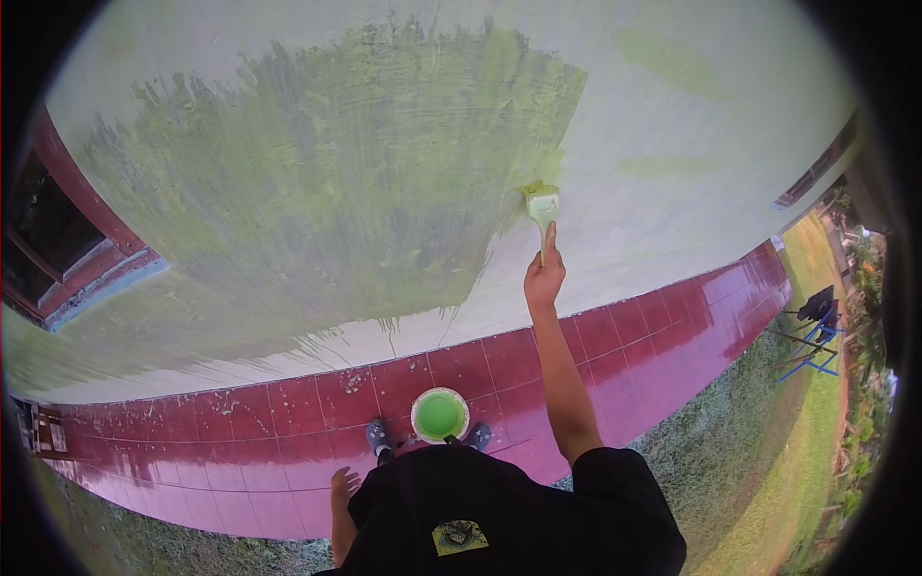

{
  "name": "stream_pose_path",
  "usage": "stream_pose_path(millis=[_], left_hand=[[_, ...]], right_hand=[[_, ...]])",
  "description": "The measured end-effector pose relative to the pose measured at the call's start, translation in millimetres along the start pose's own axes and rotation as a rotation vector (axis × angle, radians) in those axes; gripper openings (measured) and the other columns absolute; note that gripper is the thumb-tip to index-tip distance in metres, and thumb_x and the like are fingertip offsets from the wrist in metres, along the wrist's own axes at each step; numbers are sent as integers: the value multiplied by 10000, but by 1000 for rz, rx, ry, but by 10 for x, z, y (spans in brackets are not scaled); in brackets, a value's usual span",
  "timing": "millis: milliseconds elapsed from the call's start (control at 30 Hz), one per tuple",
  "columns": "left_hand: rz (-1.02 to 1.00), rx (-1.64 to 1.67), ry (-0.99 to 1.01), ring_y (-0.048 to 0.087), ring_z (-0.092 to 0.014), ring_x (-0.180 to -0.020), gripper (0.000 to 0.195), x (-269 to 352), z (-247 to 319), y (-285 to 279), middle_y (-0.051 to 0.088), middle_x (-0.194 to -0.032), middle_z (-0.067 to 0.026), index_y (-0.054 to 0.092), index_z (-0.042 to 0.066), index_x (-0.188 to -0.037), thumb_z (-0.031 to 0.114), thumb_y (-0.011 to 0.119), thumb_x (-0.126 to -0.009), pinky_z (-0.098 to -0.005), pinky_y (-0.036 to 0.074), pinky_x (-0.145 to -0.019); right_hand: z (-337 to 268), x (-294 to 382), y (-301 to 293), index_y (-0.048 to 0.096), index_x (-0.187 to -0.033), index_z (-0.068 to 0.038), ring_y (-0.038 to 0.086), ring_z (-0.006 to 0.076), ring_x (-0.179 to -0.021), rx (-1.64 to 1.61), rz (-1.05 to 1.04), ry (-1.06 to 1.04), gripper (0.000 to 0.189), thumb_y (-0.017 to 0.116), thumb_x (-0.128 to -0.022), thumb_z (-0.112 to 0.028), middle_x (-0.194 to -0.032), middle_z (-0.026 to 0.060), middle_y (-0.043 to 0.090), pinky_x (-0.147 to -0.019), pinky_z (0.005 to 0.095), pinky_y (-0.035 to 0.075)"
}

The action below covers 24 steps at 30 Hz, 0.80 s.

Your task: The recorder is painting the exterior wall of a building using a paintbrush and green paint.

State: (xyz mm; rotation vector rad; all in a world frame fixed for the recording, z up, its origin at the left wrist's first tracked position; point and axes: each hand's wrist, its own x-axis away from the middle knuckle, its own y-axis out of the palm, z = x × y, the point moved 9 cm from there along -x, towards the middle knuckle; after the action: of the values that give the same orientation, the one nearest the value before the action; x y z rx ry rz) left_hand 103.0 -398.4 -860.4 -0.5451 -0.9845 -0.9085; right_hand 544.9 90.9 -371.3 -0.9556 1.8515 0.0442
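My right hand (546, 277) grips the handle of a flat paintbrush (543, 205), its arm stretched out in front of me. The bristles, coated in green paint, touch the wall (619, 223) at the right border of a wide patch of wet-looking green paint (346, 180). Pale wall surface shows to the right of that patch and in a strip below it, where drips run down. Low at my side, my left hand (345, 484) hangs with nothing in it, fingers somewhat apart. Between my feet stands a round bucket (466, 414) holding light green paint (439, 415).
Red floor tiles (461, 374) spattered with paint run along the wall's foot. A red-framed window (101, 252) is at left, and another window (817, 169) at far right. Grass (706, 439) borders the tiles. A blue-framed folding chair (817, 338) stands on the right.
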Motion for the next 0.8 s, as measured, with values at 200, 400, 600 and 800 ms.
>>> stream_pose_path(millis=[200, 400, 600, 800], left_hand=[[-22, 20, 64, 609, -330, -983, 537, 14, 201, 149, 587, -1202, -196, 386, 80, -1394, 325, 398, -916, -445, 477, -830], [-53, -53, 38, 606, -349, -1020, 526, -167, 59, 112, 524, -1283, -194, 383, 8, -1372, 283, 403, -924, -457, 503, -829], [-88, -21, 58, 603, -358, -1038, 522, -319, 46, 93, 494, -1316, -186, 383, -34, -1354, 255, 416, -921, -469, 504, -854], [-22, 59, 22, 593, -336, -1019, 532, -110, 212, 339, 585, -1200, -181, 405, 71, -1372, 339, 416, -912, -477, 438, -867]], right_hand=[[674, 836, 38, 472, -1387, -129, 600, 377, -715, 224, -377, 272, 670, 504, -763, 115, -824, 242, 606, -673, 380, 487], [98, 108, -368, 474, -1385, -123, 580, 355, -678, 9, -113, 129, 658, 522, -773, 115, -781, 211, 584, -633, 399, 475], [-12, -192, -86, 421, -1421, -119, 543, 323, -626, 11, -12, -10, 687, 527, -782, 112, -710, 167, 538, -578, 408, 456], [853, 669, -134, 416, -1428, -241, 557, 336, -606, 222, -198, 108, 748, 532, -772, 97, -663, 145, 521, -564, 440, 460]])
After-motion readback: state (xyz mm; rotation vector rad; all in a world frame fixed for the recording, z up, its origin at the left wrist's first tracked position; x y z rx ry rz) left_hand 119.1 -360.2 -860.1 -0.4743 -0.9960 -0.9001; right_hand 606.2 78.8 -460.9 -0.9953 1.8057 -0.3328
